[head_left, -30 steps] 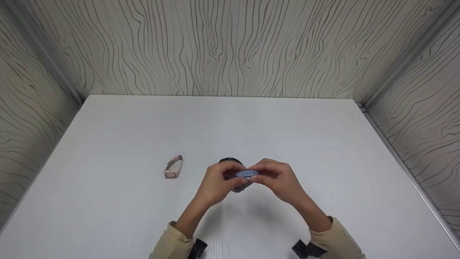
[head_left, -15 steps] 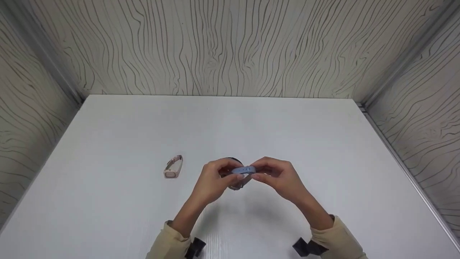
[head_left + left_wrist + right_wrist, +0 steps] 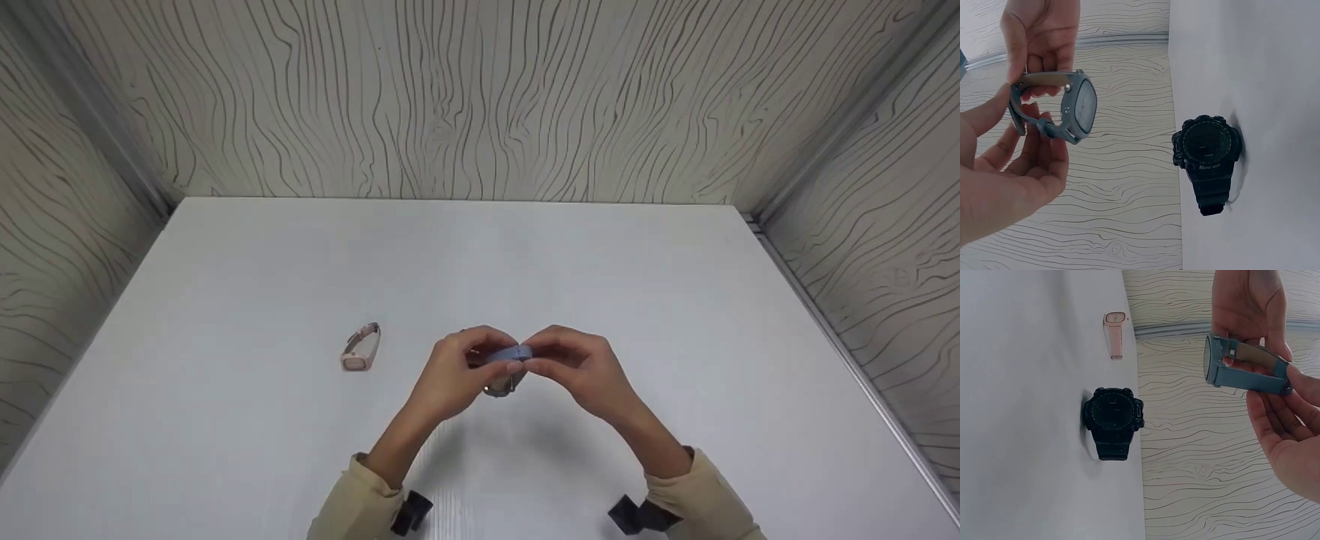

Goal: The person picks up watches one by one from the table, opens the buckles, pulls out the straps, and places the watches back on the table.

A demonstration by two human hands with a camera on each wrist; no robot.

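Note:
Between my two hands is a blue-strapped wristwatch, held above the table with its strap closed into a loop. My left hand pinches the strap between thumb and fingers. From the other side, my right hand pinches the strap near its buckle end. In the left wrist view the round face of the blue watch points away from the fingers, the strap bent round toward them. A black sport watch stands on the table below; in the head view the hands mostly hide it.
A pink wristwatch lies on the white table, left of the hands. In the right wrist view the black watch stands near that pink watch. Wood-grain panels enclose the table at the back and sides.
The fingers shift slightly along the blue strap and draw closer together, covering more of it. The blue watch tilts a little. The pink watch stays where it was.

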